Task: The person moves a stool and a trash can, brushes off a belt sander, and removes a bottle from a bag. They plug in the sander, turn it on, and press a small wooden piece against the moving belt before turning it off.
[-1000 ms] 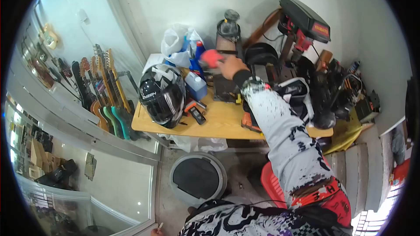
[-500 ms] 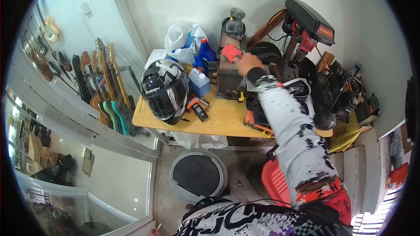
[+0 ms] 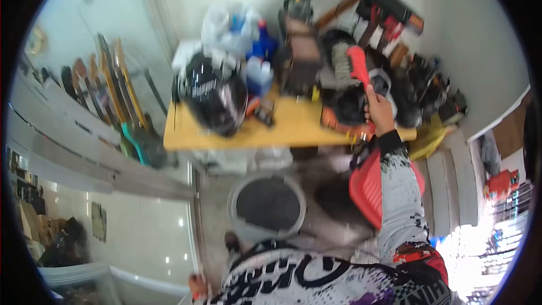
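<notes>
Brush (image 3: 357,66), one, in right hand (image 3: 381,114)

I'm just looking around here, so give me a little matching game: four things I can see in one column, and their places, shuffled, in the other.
Things
1. Red wire brush
2. Motorcycle helmet
3. Round bin
4. Guitars

Places
A. On the floor, in front of the table
B. In the grip of the right hand
C. In a row, left of the table
D. On the table's left end

Right pairs: 1-B, 2-D, 3-A, 4-C
</notes>
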Tool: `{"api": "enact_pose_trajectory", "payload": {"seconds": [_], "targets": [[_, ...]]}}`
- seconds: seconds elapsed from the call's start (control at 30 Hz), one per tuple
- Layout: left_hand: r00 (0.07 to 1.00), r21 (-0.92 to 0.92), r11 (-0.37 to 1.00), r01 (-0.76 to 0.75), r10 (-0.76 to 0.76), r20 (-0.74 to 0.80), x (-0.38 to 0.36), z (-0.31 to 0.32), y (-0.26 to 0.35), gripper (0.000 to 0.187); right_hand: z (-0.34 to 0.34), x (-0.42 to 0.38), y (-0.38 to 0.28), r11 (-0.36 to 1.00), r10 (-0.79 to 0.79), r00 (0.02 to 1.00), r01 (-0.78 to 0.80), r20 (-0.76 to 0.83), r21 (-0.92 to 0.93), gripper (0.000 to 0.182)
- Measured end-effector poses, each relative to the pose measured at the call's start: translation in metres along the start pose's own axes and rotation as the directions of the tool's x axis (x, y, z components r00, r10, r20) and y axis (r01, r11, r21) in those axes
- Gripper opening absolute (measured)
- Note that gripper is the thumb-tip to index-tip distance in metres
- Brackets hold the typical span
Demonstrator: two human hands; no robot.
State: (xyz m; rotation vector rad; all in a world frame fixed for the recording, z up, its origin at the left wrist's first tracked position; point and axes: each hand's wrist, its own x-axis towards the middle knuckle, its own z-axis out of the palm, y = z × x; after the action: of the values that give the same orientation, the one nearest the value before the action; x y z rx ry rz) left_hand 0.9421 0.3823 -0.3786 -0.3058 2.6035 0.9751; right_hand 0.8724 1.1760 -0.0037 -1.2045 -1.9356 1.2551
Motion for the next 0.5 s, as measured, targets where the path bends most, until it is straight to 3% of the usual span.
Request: {"api": "enact_pose_trajectory", "payload": {"seconds": [0.03, 0.07, 0.1, 0.13, 0.17, 0.23, 0.3, 0.37, 0.43, 0.5], "targets": [[0.992, 0.043, 0.999, -0.021, 0.026, -0.12, 0.029, 0.009, -0.029, 0.02, 0.008, -0.049, 0.03, 0.995, 0.032, 0.999, -0.031, -0.006, 0.097, 0.043], [0.999, 0.035, 0.999, -0.035, 0.035, -0.012, 0.048, -0.012, -0.006, 0.022, 0.016, -0.099, 0.067, 0.993, 0.063, 0.998, -0.065, 0.016, 0.099, 0.036], [0.984, -0.016, 0.983, -0.18, 0.18, 0.001, 0.075, -0.016, -0.002, 0.021, 0.023, -0.137, 0.096, 0.991, 0.062, 0.997, -0.066, 0.035, 0.112, 0.029], [0.983, -0.101, 0.98, -0.172, 0.178, 0.049, 0.111, -0.01, -0.023, 0.019, 0.034, -0.181, 0.122, 0.982, 0.138, 0.99, -0.139, 0.019, 0.132, 0.026], [0.99, -0.136, 0.99, -0.048, 0.065, 0.126, 0.132, -0.014, -0.007, 0.017, 0.042, -0.224, 0.15, 0.967, 0.199, 0.98, -0.196, -0.005, 0.162, 0.023], [0.964, -0.219, 0.974, 0.054, 0.006, 0.265, 0.158, -0.017, 0.033, 0.018, 0.047, -0.286, 0.247, 0.919, 0.385, 0.923, -0.38, -0.028, 0.1, 0.026], [0.95, -0.253, 0.966, 0.056, 0.027, 0.311, 0.184, -0.005, 0.064, 0.013, 0.058, -0.342, 0.306, 0.708, 0.661, 0.75, -0.626, 0.004, 0.328, 0.028], [0.923, -0.202, 0.979, 0.03, 0.051, 0.381, 0.218, 0.012, 0.093, 0.016, 0.08, -0.379, 0.349, 0.538, 0.772, 0.634, -0.613, -0.046, 0.578, 0.017], [0.909, -0.231, 0.968, 0.097, 0.008, 0.416, 0.241, 0.037, 0.122, 0.02, 0.105, -0.407, 0.435, 0.427, 0.834, 0.551, -0.603, -0.035, 0.674, 0.018], [0.897, -0.164, 0.983, 0.082, -0.001, 0.442, 0.256, 0.058, 0.157, 0.026, 0.129, -0.409, 0.475, 0.314, 0.873, 0.488, -0.561, -0.001, 0.766, 0.019]]}}
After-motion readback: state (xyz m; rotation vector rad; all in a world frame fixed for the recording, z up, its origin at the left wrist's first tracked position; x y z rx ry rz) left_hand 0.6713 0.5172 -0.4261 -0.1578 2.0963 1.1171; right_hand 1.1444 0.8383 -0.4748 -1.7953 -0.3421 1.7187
